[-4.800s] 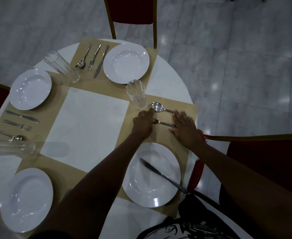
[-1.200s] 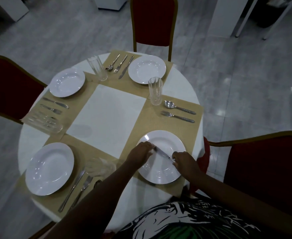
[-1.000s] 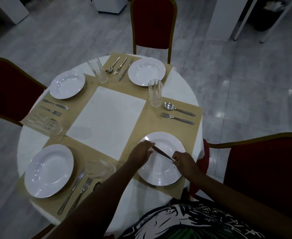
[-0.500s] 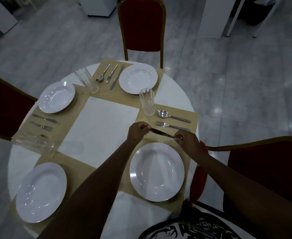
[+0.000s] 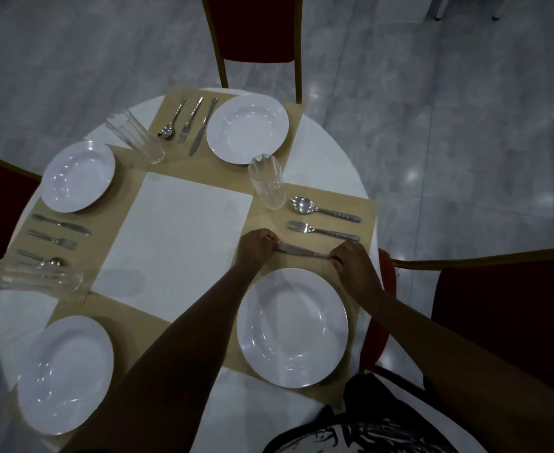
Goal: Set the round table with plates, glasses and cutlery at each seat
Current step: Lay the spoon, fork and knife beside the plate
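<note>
Presently: knife [image 5: 302, 252], pinched at blade tip by left hand [image 5: 258, 248] and at handle end by right hand [image 5: 350, 261]; held low over mat, between fork [image 5: 322, 231] and plate [image 5: 292, 326], just beyond plate's far rim. Risks, as judged: uneven release, leaving knife skewed against fork; slide toward plate, clinking rim; left elbow sweep near plate. Glass [image 5: 267, 186] well beyond plate, past spoon [image 5: 324, 209].

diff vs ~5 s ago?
The knife left the plate: left hand and right hand took its ends and carried it onto the mat beside the fork. Spoon, fork and glass unmoved.
</note>
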{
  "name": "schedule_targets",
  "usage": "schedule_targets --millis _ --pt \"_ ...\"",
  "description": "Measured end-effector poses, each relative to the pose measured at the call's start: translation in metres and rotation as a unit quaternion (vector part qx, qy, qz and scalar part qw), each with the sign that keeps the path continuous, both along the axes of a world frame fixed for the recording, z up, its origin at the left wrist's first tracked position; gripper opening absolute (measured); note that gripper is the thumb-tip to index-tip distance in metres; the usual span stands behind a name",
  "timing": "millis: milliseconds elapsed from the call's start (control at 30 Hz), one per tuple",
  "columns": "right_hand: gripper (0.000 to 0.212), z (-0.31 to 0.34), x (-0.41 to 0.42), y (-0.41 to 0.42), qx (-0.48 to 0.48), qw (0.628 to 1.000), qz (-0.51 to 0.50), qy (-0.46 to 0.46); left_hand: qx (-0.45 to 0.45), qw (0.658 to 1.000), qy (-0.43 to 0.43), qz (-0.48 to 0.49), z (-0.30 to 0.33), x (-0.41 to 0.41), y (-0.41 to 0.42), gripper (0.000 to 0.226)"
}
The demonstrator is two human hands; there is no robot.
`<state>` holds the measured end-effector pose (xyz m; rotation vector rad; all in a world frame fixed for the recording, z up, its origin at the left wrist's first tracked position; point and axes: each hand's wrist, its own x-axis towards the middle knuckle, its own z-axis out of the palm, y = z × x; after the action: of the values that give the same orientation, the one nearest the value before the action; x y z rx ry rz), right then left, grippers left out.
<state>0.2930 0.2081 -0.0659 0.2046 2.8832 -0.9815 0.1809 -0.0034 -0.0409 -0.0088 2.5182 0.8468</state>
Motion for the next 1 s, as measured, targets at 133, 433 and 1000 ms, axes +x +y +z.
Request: schedule_targets --millis 133,433,1000 --pt "0.015 -0.003 0.002 0.000 0.001 1.000 0.002 0.009 -0.005 0.999 0.035 -0.025 -0.001 0.000 -0.004 0.011" --pt "0.038 0.003 0.031 0.000 0.019 0.999 0.000 0.029 -0.069 0.954 0.187 -0.225 -0.006 0.024 -0.031 0.034" --pt "0.063 -0.013 0.063 0.002 0.134 0.979 0.115 -0.101 -0.156 0.901 0.117 -0.389 -0.008 0.029 -0.042 0.058"
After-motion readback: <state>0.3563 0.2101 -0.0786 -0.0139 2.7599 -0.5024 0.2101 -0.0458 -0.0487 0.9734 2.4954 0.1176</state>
